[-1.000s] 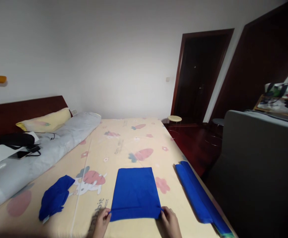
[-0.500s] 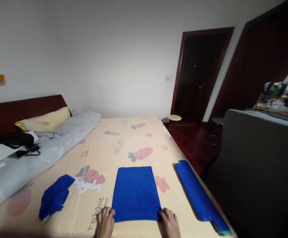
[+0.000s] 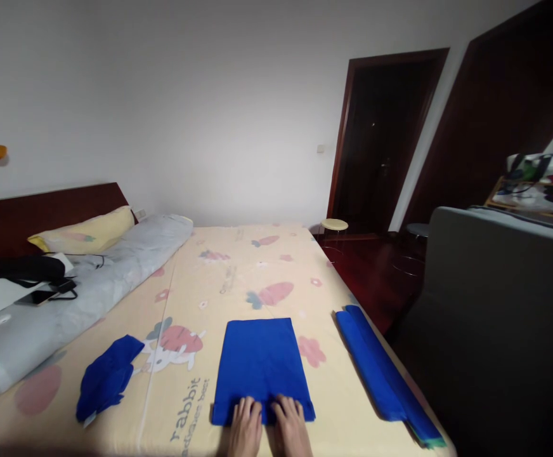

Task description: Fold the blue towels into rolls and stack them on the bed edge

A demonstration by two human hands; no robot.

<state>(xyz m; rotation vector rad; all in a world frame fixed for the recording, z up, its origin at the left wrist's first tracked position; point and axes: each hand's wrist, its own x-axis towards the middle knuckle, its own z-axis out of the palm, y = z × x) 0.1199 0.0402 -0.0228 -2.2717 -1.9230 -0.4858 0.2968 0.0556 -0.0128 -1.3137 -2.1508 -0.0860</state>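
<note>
A folded blue cloth (image 3: pixel 261 362) lies flat on the bed in front of me, with a narrow strip turned over along its near edge. My left hand (image 3: pixel 247 422) has its fingers curled over that strip, left of the middle. Close beside it, my right hand (image 3: pixel 290 422) grips the same strip with bent fingers. The thumbs are mostly hidden. To the left lies a crumpled blue cloth (image 3: pixel 108 381) with a small white tag. Long folded blue cloths (image 3: pixel 376 368) rest side by side near the bed's right edge.
The patterned bed sheet (image 3: pixel 238 266) spreads beneath everything. A rolled grey quilt (image 3: pixel 115 279) runs along the left, with a yellow pillow (image 3: pixel 91 231) behind it and a phone (image 3: pixel 42 296) on it. Past the right edge stand a round stool (image 3: pixel 334 225) and a dark grey panel (image 3: pixel 495 317).
Both hands have moved inward from the near corners to the middle of the near edge. A narrow strip there is now folded over.
</note>
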